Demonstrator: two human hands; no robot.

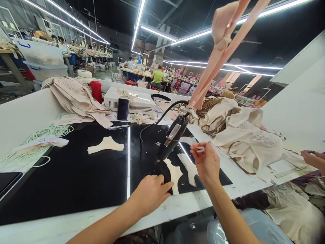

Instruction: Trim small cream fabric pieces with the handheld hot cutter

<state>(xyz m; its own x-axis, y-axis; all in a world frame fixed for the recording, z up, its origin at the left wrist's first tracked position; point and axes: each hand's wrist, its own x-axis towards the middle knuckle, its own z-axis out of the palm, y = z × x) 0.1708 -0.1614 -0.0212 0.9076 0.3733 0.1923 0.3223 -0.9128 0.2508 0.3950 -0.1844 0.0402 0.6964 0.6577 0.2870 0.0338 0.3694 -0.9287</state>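
My left hand [152,192] rests palm down on the black tabletop [76,183], fingers curled but thumb apart, its tip by the edge of a cream fabric piece [175,174]. Raised to the right, my right hand [207,164] pinches a small whitish piece [200,149] between thumb and fingers; its kind is unclear. Between and beyond my hands hangs a black corded tool [175,134], tilted, its tip low over the tabletop. Another pale fabric piece [188,168] lies near my right hand. A separate cream cutout [106,145] sits further left.
A pink fabric strip [213,64] suspends the tool. Behind stand a white vented box [142,105], a phone [123,109] and a red spool [95,91]. Beige garments [251,142] pile up on the right, green cord [45,135] on the left. Another person's hand [313,159] shows far right.
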